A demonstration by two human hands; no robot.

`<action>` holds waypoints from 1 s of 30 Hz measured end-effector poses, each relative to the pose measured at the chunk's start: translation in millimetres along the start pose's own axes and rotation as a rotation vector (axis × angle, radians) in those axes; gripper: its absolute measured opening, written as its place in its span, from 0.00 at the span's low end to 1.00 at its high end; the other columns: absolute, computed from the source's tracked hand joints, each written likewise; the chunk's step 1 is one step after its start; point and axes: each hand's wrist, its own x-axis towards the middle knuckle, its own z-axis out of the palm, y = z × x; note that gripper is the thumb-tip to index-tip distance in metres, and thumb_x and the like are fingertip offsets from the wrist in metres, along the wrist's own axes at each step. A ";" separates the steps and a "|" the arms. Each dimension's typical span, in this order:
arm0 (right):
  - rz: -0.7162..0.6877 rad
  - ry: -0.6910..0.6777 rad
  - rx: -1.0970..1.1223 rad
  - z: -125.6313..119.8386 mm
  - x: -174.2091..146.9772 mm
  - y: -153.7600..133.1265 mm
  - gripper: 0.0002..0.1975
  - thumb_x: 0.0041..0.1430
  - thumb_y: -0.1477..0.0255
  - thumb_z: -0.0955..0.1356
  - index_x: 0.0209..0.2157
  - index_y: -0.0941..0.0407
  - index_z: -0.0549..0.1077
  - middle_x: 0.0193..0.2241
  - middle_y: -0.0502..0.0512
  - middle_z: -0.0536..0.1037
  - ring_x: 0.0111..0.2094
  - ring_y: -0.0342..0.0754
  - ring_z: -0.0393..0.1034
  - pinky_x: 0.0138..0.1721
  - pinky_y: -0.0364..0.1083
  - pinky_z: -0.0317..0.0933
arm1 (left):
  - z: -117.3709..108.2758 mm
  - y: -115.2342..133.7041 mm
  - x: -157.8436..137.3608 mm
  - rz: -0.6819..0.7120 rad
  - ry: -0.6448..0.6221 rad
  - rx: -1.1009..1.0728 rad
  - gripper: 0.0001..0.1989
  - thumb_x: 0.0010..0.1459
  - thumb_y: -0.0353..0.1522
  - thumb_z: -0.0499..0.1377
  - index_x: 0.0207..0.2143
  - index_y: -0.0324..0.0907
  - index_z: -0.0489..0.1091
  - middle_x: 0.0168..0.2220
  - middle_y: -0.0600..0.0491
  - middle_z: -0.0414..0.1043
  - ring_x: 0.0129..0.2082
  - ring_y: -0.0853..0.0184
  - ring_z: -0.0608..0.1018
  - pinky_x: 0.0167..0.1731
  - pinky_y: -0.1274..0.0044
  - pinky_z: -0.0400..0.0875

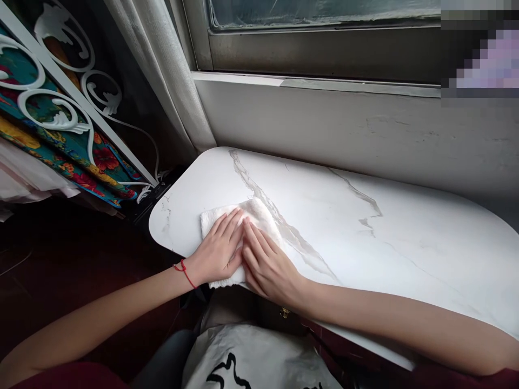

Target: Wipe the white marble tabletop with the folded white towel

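A white cloth (259,213) lies folded on the white marble-patterned tabletop (405,227), near its left front edge. My left hand (219,246), with a red string bracelet (186,273) at the wrist, rests flat on the cloth with its fingers stretched out. Beside it, my right hand (270,262) also presses on the cloth, fingers extended and side by side. The fingertips of both hands meet near the cloth's middle. Part of the cloth is hidden under the hands, and one corner hangs at the front edge.
Behind the tabletop stand a pale wall (324,119) and a window frame (316,54). A light curtain (162,70) hangs at the back left. At far left is a white scrollwork metal frame (73,81) with floral fabric. A white printed bag or cloth (259,356) sits below the front edge.
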 end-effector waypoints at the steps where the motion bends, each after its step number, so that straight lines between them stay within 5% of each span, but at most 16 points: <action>1: -0.020 -0.009 0.040 -1.5 1.3 1.2 0.22 0.64 0.71 0.63 0.51 0.76 0.72 0.67 0.89 0.57 0.71 0.74 0.48 0.68 0.64 0.55 | -0.6 0.1 -0.9 0.014 -0.004 -0.005 0.32 0.69 0.33 0.47 0.72 0.29 0.46 0.71 0.32 0.53 0.74 0.49 0.51 0.71 0.55 0.53; 6: -0.144 -0.109 0.202 -11.9 16.0 18.2 0.35 0.59 0.67 0.67 0.64 0.72 0.61 0.72 0.82 0.43 0.74 0.72 0.34 0.71 0.69 0.45 | -1.0 -0.7 3.3 0.092 -0.009 -0.021 0.42 0.68 0.33 0.50 0.74 0.36 0.26 0.74 0.34 0.43 0.75 0.48 0.50 0.70 0.55 0.55; 12: -0.201 -0.181 0.300 -6.2 24.3 32.7 0.41 0.60 0.64 0.66 0.72 0.63 0.52 0.73 0.76 0.46 0.74 0.71 0.37 0.70 0.72 0.41 | 1.0 -0.4 15.1 0.159 -0.064 -0.111 0.48 0.66 0.33 0.51 0.73 0.42 0.16 0.76 0.42 0.35 0.75 0.49 0.50 0.71 0.54 0.54; 17: -0.204 -0.179 0.278 -2.0 24.1 33.1 0.42 0.62 0.60 0.65 0.72 0.63 0.52 0.72 0.77 0.51 0.73 0.72 0.43 0.70 0.71 0.42 | 3.0 -2.3 12.7 0.158 -0.053 -0.168 0.50 0.62 0.32 0.53 0.74 0.40 0.19 0.77 0.42 0.32 0.75 0.49 0.48 0.72 0.55 0.54; 22: -0.251 -0.150 0.228 0.1 33.3 46.1 0.43 0.59 0.57 0.66 0.69 0.65 0.57 0.69 0.79 0.58 0.69 0.73 0.53 0.66 0.72 0.47 | 11.1 -4.4 23.7 0.087 -0.068 -0.145 0.46 0.62 0.32 0.53 0.75 0.37 0.29 0.76 0.41 0.40 0.74 0.47 0.50 0.72 0.53 0.52; 30: -0.168 -0.041 0.149 14.8 44.6 117.2 0.38 0.57 0.60 0.63 0.66 0.65 0.62 0.65 0.77 0.65 0.65 0.72 0.59 0.62 0.71 0.52 | 29.9 -37.6 108.7 0.125 -0.108 -0.177 0.39 0.64 0.35 0.52 0.73 0.36 0.43 0.74 0.41 0.49 0.74 0.50 0.52 0.72 0.54 0.51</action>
